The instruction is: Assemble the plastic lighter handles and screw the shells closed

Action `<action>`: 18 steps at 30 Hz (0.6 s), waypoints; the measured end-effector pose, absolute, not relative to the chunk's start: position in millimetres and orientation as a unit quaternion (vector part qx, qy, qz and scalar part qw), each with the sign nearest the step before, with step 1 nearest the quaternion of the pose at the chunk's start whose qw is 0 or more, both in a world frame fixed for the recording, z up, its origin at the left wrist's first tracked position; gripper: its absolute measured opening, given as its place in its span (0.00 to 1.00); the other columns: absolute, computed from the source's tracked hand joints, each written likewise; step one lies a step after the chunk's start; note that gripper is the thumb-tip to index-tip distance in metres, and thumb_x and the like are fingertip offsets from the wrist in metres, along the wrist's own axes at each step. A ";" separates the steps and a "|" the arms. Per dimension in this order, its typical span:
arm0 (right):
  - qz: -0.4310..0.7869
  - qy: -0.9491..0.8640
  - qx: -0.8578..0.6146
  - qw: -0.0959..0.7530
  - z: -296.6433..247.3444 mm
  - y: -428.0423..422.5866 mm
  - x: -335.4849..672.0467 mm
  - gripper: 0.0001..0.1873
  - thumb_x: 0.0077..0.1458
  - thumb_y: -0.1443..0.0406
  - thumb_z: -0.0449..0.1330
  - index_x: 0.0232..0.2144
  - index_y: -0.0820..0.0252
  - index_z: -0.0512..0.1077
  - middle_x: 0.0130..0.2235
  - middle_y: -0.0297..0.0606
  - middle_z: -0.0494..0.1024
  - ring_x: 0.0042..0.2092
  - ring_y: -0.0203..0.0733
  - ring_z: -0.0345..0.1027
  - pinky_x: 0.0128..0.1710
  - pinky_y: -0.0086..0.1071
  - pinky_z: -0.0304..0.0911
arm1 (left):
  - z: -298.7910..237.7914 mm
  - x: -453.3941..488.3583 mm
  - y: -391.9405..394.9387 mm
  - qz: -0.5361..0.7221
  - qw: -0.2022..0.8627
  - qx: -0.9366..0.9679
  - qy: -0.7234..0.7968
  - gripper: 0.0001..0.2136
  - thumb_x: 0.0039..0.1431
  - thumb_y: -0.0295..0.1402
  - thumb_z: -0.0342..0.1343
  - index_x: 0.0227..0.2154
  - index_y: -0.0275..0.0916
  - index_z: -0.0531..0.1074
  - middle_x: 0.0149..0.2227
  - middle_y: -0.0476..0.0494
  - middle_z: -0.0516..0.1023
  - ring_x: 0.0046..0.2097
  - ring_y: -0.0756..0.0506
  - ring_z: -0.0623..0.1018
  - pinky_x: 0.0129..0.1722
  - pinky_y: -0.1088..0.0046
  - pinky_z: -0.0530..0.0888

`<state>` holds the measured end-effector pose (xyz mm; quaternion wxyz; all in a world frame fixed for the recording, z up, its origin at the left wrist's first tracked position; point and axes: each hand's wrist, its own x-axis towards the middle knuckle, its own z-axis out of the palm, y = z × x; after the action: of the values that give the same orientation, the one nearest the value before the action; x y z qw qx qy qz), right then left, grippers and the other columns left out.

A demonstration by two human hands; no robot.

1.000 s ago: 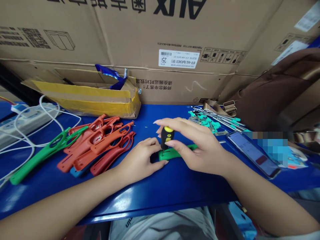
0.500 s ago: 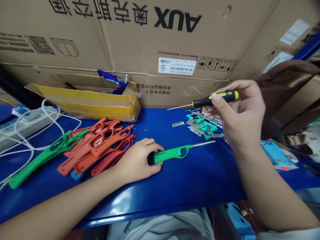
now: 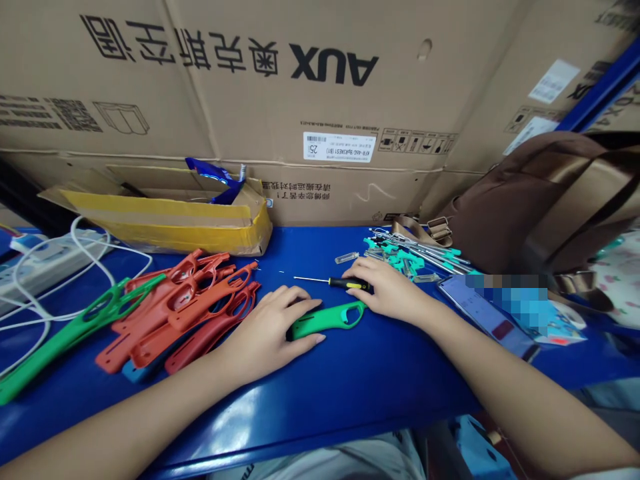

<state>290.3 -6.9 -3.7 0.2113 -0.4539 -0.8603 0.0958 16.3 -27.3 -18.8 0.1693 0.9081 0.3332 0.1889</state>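
Observation:
A green long-reach gas lighter (image 3: 327, 321) lies on the blue table, its handle end between the thumb and fingers of my left hand (image 3: 273, 327). The lighter's front end is hidden behind my right hand (image 3: 385, 287). In that hand is a small screwdriver (image 3: 345, 283) with a black and yellow handle, held low over the tabletop with its thin shaft pointing left. Beyond the right hand lies a pile of teal plastic parts (image 3: 395, 250), metal rods and clear pieces. Left of my left hand are several red and orange lighter shells (image 3: 195, 300) and a green shell (image 3: 75, 340).
An open cardboard box with yellow tape (image 3: 160, 220) stands at the back left, near a power strip (image 3: 60, 267) with white cables. A phone (image 3: 490, 320) and a brown bag (image 3: 505, 200) are on the right. A large carton (image 3: 230, 127) walls off the back.
My right hand has come down and left with the screwdriver, from raised in the air to the tabletop beside the lighter. My left hand stays at the lighter's handle. The view has shifted slightly.

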 end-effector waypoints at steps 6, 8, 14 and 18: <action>0.068 -0.857 -0.475 0.191 1.6 -6.7 290.5 0.13 0.63 0.60 0.61 0.49 0.57 0.76 0.49 0.43 0.78 0.52 0.48 0.71 0.54 0.43 0.66 | -19.9 19.6 -26.5 0.189 0.170 0.911 0.326 0.16 0.66 0.41 0.57 0.54 0.44 0.73 0.51 0.41 0.74 0.50 0.40 0.73 0.52 0.57 0.70; 0.037 -0.816 -0.547 0.183 12.2 -4.1 296.9 0.13 0.67 0.61 0.56 0.50 0.53 0.76 0.51 0.38 0.78 0.54 0.42 0.71 0.55 0.36 0.65 | -17.8 19.0 -26.9 0.188 0.178 0.909 0.327 0.13 0.67 0.39 0.56 0.52 0.43 0.74 0.50 0.42 0.74 0.49 0.40 0.73 0.53 0.58 0.70; -0.032 -0.623 -0.769 0.140 47.4 2.0 352.9 0.13 0.61 0.67 0.55 0.44 0.60 0.78 0.50 0.50 0.78 0.51 0.55 0.73 0.49 0.44 0.67 | -6.5 12.8 -29.9 0.169 0.181 0.901 0.357 0.11 0.58 0.29 0.56 0.44 0.40 0.70 0.45 0.42 0.75 0.48 0.40 0.75 0.49 0.59 0.72; -0.033 -0.500 -0.862 0.078 58.6 -1.5 386.2 0.17 0.51 0.71 0.60 0.43 0.60 0.80 0.51 0.57 0.78 0.53 0.67 0.72 0.46 0.49 0.68 | -2.4 11.8 -32.1 0.139 0.156 0.894 0.397 0.13 0.53 0.28 0.54 0.43 0.41 0.68 0.45 0.42 0.77 0.47 0.38 0.77 0.47 0.58 0.73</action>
<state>386.2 -1.5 58.6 0.0784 -0.8619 -0.4999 -0.0333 11.8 -32.1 -2.4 0.1562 0.8938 0.3969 0.1385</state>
